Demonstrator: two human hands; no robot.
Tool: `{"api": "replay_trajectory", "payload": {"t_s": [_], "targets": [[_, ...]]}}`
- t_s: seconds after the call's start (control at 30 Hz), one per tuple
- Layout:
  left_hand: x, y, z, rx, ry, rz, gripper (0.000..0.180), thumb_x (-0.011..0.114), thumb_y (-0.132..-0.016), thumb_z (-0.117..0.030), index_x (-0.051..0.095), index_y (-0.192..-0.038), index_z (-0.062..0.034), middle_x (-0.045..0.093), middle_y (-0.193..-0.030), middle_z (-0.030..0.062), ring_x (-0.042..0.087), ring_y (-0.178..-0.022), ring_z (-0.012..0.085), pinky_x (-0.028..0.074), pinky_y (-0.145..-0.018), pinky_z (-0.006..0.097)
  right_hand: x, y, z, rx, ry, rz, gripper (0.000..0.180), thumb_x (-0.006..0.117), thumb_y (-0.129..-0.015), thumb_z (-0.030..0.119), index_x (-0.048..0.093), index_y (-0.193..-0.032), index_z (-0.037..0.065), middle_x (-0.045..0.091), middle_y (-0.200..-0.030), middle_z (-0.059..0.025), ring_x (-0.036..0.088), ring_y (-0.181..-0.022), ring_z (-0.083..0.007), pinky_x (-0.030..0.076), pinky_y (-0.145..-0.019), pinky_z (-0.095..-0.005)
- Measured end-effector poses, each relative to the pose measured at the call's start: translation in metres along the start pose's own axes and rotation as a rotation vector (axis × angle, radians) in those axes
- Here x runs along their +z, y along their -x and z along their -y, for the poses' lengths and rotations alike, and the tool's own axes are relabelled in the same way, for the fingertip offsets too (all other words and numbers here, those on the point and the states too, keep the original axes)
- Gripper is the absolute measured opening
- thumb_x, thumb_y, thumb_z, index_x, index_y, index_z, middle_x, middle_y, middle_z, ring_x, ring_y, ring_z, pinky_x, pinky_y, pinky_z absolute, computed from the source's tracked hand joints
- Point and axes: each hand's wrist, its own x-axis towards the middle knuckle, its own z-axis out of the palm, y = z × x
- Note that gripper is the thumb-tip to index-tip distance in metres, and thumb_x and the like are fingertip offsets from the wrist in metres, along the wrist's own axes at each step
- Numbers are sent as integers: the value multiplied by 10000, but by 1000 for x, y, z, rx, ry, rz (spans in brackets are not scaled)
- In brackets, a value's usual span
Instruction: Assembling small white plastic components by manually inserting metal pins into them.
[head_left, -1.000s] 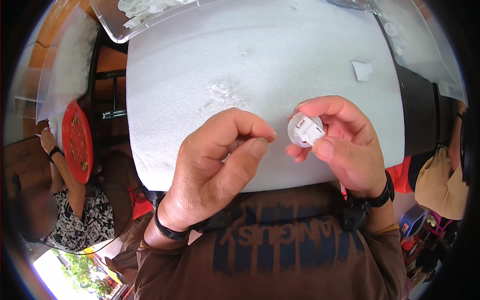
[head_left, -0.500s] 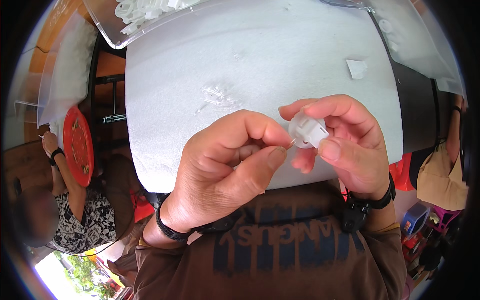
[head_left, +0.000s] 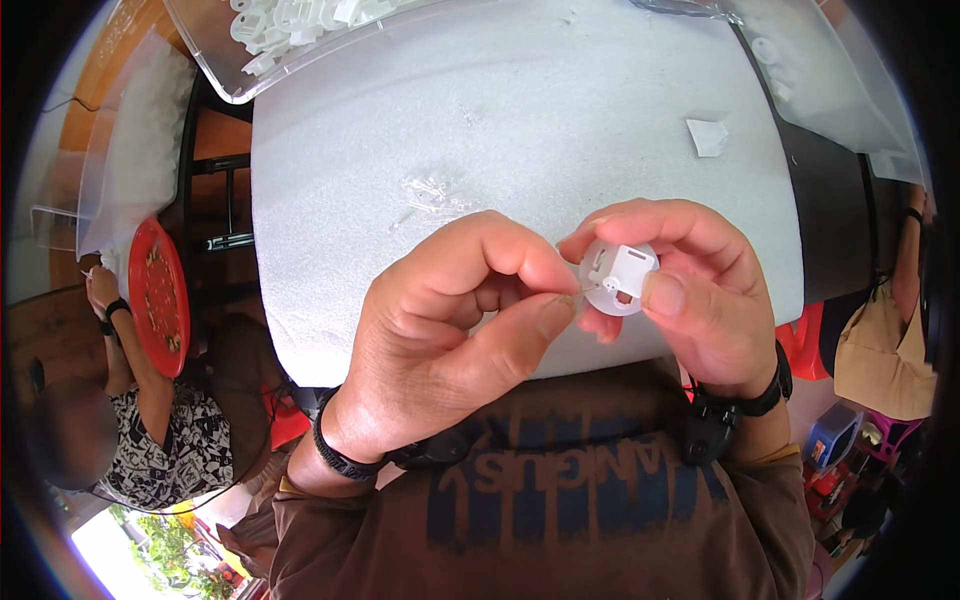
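Between the fingers and thumb of my right hand point(head_left: 705, 285) is a round white plastic part point(head_left: 622, 272) with a raised box and slots on its face. My left hand point(head_left: 470, 330) is closed in a pinch at the part's left edge. Thumb and forefinger hold a thin, clear pin-like piece point(head_left: 590, 291), its end at the white part's face; whether it sits in a hole I cannot tell. Beyond my left hand, a small pile of clear thin pieces point(head_left: 435, 197) lies on the white foam sheet point(head_left: 560, 120).
A clear bin point(head_left: 240, 85) of white plastic parts stands at the far left; another clear container point(head_left: 850, 90) is at the far right. A white scrap point(head_left: 708, 138) lies on the sheet. At left, a person point(head_left: 160, 430) sits beside a red tray point(head_left: 160, 297); another person's arm point(head_left: 905, 250) is at right.
My right hand has turned the white part so that its slotted face shows more fully. The thin piece in my left fingers stays at the part's edge.
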Motion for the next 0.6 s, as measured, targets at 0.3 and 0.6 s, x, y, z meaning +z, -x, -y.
{"api": "replay_trajectory", "payload": {"t_s": [0.3, 0.6], "targets": [[-6, -2, 2, 125, -195, 100, 240, 544, -696, 176, 574, -858, 1, 522, -832, 67, 507, -611, 66, 428, -493, 181, 2, 1, -4, -54, -76, -46, 430, 641, -819, 248, 512, -1138, -8, 589, -1012, -178, 605, -801, -203, 513, -622, -303], [-7, -2, 3, 151, -203, 88, 249, 569, -694, 180, 580, -859, -6, 525, -831, 65, 516, -616, 68, 432, -496, 181, 4, 3, 1, -1, -84, -80, 454, 715, -749, 216, 526, -1102, 3, 575, -1020, -163, 604, -812, -208, 511, -658, -318]]}}
